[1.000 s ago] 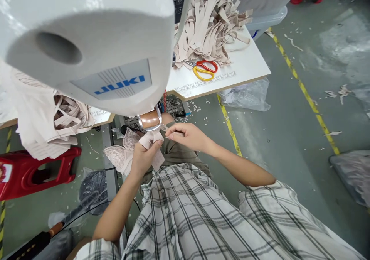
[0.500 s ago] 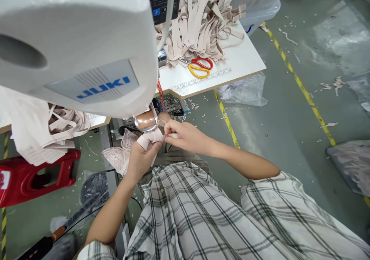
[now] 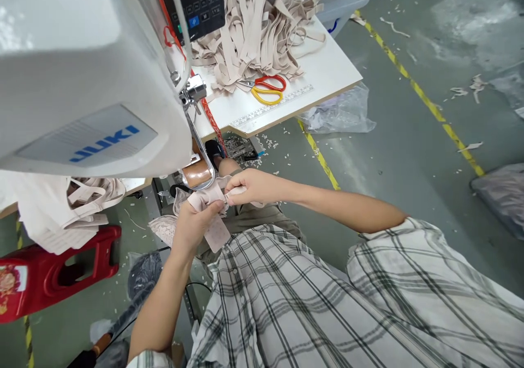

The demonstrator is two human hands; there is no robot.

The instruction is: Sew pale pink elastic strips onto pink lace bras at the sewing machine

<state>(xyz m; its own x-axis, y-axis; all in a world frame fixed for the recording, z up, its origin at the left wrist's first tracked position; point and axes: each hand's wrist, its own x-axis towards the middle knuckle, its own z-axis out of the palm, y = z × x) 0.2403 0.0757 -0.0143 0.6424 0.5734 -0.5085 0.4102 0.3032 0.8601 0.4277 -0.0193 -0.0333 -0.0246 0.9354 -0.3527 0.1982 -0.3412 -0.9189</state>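
A pale pink bra with a lace cup (image 3: 162,229) is held in front of the machine's arm end. My left hand (image 3: 191,223) is closed on its fabric, thumb on top, and a flat flap of cloth hangs below the fingers. Just to the right, my right hand (image 3: 248,187) pinches a narrow strap-like part of the bra, its end showing past the fingers. Right above my hands is the sewing machine (image 3: 102,78), with a metal frame and a brown rounded part (image 3: 197,172) close to the fabric. The fingertips partly hide the gripped cloth.
Beige straps (image 3: 262,35) lie heaped on the white table (image 3: 327,73), beside scissors (image 3: 270,89) with red and yellow handles. More bras (image 3: 92,193) are piled at the left. A red stool (image 3: 61,269) stands below, and plastic bags (image 3: 338,111) lie on the floor.
My view has shifted, so the machine appears further left. A flat flap of the bra now hangs below my left hand. Both hands still grip the fabric close together.
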